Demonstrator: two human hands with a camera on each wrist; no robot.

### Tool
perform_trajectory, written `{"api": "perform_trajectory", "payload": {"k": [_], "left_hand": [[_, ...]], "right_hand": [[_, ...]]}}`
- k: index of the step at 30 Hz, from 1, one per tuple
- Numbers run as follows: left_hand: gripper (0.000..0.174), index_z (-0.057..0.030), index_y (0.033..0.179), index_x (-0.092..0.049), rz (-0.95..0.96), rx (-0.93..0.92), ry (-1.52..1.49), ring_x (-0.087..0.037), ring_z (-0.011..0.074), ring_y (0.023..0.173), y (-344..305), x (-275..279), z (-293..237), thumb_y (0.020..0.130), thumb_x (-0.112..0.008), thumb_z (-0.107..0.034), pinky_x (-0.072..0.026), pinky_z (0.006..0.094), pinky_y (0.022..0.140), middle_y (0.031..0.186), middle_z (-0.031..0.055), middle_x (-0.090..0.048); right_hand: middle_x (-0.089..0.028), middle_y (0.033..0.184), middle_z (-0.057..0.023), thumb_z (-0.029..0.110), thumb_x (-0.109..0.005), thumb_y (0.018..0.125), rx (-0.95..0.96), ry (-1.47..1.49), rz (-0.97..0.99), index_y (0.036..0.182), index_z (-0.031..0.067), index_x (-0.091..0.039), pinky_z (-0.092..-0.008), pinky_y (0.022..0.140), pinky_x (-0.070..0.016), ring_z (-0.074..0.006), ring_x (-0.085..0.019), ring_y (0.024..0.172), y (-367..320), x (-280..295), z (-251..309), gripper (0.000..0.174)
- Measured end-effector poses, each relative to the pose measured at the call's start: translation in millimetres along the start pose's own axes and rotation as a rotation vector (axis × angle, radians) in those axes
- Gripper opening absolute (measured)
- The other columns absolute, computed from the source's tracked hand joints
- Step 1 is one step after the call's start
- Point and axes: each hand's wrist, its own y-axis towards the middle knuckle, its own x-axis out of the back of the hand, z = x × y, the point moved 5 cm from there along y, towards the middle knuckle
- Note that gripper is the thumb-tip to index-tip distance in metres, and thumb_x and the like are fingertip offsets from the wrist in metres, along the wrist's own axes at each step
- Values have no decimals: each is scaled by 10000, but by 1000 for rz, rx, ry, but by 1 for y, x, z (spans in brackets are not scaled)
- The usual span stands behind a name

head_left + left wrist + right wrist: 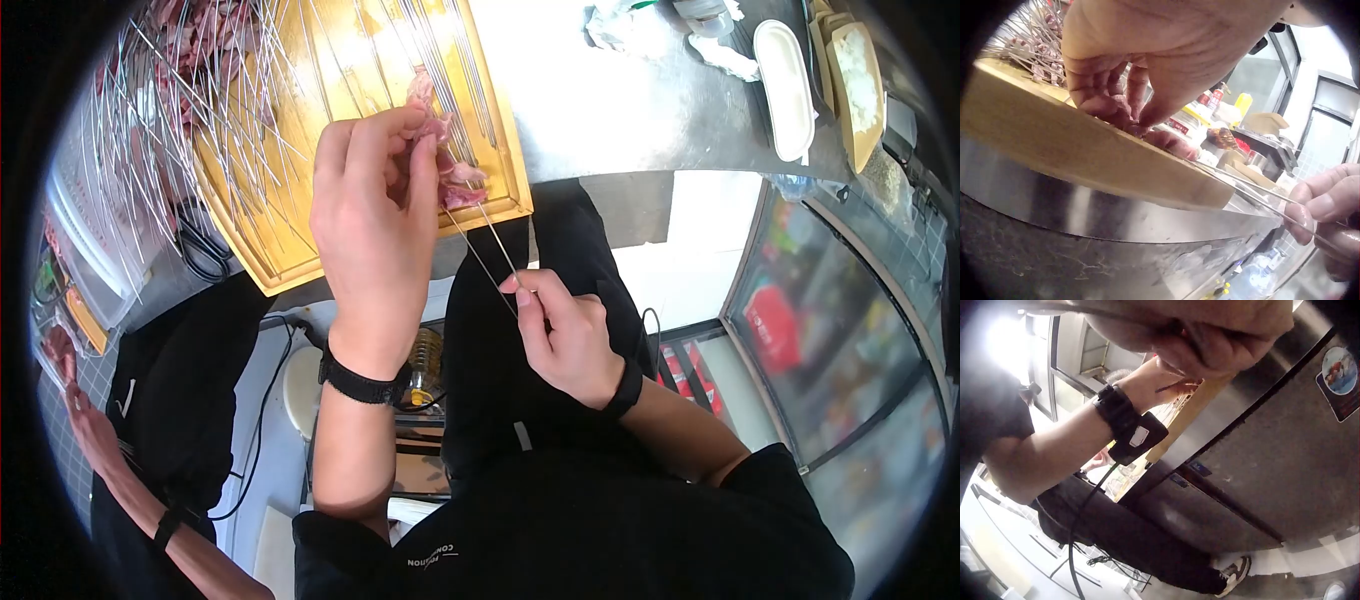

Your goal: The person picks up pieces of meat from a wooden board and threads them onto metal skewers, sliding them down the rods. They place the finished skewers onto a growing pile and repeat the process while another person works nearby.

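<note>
Board [1110, 164], meat [463, 194], right-wrist view adding shoe [1235, 575]

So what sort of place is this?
Probably a small food-prep kitchen, perhaps one making meat skewers. What points to it: the stainless-steel counter, the wooden tray on it, and the raw meat being handled with metal skewers.

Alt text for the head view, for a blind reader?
A person's left grip pinches raw meat on a wooden tray; the right grip holds two metal skewers entering the meat. More skewers lie heaped with other meat at upper left.
</note>
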Motion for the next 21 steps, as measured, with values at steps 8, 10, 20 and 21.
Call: {"api": "perform_trajectory", "payload": {"k": [8,10,20,21], "left_hand": [[129,-33,999,-700,20,-101,14,-678,211,715,0,-3,-2,882,-754,-22,-551,326,629,942,88,-617],[125,-30,993,-704,39,-90,40,-675,221,712,1,-1,-1,879,-754,-24,-550,331,635,936,98,-624],[127,-23,988,-701,80,-106,134,-674,258,759,-4,9,1,870,-746,-10,-552,351,660,944,109,-625],[126,-20,982,-697,86,-102,107,-674,261,765,-3,9,-1,867,-748,-11,-551,353,663,942,109,-620]], "right_hand": [[-604,600,-84,11,-593,967,-8,-2,-12,1075,36,-615,-339,458,-483,-218,-652,492,-1,0,2,113],[-627,633,-83,10,-596,964,-2,15,3,1077,30,-613,-335,460,-488,-214,-660,504,-4,0,5,117],[-648,672,-86,12,-604,962,30,9,8,1084,25,-608,-326,458,-490,-211,-663,506,-1,1,9,123],[-639,659,-88,12,-602,964,15,9,14,1089,26,-605,-330,457,-487,-214,-659,501,-1,1,8,126]]}}
